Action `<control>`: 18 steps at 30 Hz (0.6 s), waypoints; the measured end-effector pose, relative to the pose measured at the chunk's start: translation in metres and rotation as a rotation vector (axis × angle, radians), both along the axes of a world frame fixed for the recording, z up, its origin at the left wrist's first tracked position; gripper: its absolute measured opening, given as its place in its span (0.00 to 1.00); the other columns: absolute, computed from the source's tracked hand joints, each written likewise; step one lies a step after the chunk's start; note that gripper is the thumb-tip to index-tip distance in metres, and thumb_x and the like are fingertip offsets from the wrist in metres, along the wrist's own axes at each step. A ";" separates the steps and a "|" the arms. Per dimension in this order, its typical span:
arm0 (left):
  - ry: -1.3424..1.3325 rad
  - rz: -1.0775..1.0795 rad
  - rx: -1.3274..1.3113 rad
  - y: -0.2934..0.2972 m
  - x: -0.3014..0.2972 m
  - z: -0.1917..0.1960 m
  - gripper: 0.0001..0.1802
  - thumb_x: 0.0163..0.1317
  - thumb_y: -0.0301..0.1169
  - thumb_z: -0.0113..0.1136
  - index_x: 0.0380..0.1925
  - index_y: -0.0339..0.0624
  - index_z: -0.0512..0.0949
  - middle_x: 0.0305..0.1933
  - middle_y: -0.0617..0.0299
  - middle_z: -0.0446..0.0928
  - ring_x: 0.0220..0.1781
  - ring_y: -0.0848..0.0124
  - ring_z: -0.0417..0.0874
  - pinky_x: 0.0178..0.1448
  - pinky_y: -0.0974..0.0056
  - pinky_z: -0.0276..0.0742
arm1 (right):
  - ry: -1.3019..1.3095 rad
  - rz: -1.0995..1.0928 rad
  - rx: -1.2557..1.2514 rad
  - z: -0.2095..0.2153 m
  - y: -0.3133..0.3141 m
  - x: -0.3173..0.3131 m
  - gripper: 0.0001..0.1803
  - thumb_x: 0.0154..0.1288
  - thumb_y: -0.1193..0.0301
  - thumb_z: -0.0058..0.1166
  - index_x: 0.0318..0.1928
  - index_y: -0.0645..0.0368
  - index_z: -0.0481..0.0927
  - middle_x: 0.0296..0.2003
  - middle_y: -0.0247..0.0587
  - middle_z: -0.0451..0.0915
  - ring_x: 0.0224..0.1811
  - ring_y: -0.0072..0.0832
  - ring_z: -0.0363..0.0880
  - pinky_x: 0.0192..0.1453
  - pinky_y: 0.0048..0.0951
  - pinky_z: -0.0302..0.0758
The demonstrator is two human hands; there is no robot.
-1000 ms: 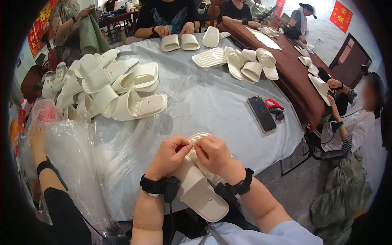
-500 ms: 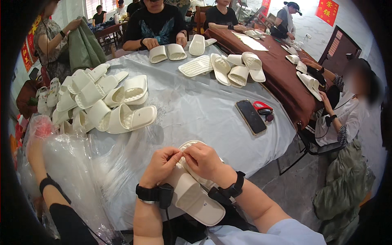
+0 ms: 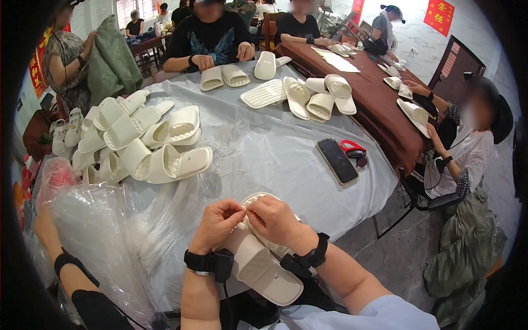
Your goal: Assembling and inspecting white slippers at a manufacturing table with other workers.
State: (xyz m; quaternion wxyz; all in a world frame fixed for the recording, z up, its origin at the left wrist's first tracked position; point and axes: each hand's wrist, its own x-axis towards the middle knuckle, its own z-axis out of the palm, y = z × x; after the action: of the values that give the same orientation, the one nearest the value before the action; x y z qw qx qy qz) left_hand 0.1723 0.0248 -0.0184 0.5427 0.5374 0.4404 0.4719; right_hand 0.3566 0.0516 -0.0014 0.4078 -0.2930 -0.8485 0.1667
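Both hands (image 3: 247, 219) pinch a cream slipper (image 3: 258, 258) — long axis running near-right to far-left.

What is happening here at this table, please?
A person holds a white slipper at the table edge, both hands on its front end: left hand, right hand, fingers pinching together. A pile of slippers lies to the left, a phone to the right. Other people sit around.

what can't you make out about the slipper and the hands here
Head view only:
- What the fingertips pinch: too small, hidden between left hand and right hand.
- Middle of the white slipper: covered by both hands.
- Phone screen: dark, nothing readable.
- Clear plastic bags: contents indistinct.
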 end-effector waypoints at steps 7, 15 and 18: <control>0.007 -0.023 -0.009 0.004 0.006 0.000 0.03 0.60 0.23 0.62 0.34 0.36 0.79 0.32 0.64 0.80 0.33 0.79 0.79 0.40 0.73 0.76 | 0.027 -0.019 0.025 -0.004 0.000 0.004 0.08 0.52 0.78 0.58 0.36 0.60 0.79 0.27 0.45 0.77 0.31 0.44 0.78 0.36 0.39 0.75; 0.116 0.039 -0.018 0.001 -0.013 -0.008 0.02 0.58 0.23 0.60 0.28 0.35 0.78 0.25 0.65 0.77 0.30 0.80 0.76 0.34 0.73 0.73 | -0.003 0.061 -0.107 -0.012 0.003 -0.011 0.05 0.58 0.72 0.54 0.30 0.60 0.73 0.26 0.47 0.75 0.35 0.47 0.76 0.39 0.42 0.72; 0.090 0.069 0.019 0.001 0.005 -0.005 0.01 0.59 0.21 0.58 0.30 0.35 0.78 0.28 0.65 0.77 0.30 0.80 0.76 0.34 0.73 0.72 | 0.006 0.035 -0.125 -0.003 0.002 0.005 0.06 0.59 0.72 0.53 0.30 0.60 0.73 0.26 0.47 0.75 0.35 0.46 0.76 0.39 0.42 0.72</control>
State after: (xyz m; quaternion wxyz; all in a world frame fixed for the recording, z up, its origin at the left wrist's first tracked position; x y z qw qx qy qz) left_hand 0.1772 0.0260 -0.0237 0.5005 0.5478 0.4783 0.4697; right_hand 0.3620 0.0535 -0.0045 0.3883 -0.3027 -0.8402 0.2274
